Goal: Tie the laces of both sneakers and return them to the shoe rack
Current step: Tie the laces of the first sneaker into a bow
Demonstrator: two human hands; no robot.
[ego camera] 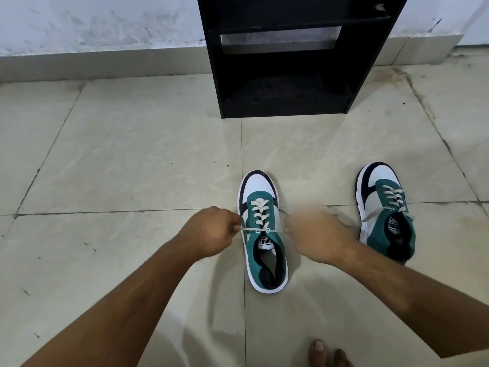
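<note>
A green, white and navy sneaker (pixel 262 234) stands on the floor tiles in front of me, toe pointing away. My left hand (pixel 211 231) pinches the left end of its white lace (pixel 260 218) and pulls it out sideways. On the other side, my right hand (pixel 315 237), blurred, grips the right lace end, which is mostly hidden by the fingers. The second sneaker (pixel 386 210) sits further right, its lace ends lying loose over its side. The black shoe rack (pixel 291 56) stands against the wall beyond both shoes.
Beige floor tiles (pixel 132 160) spread around the shoes. A pale wall with a tiled skirting runs behind the rack. My bare toes (pixel 328 353) show at the bottom edge.
</note>
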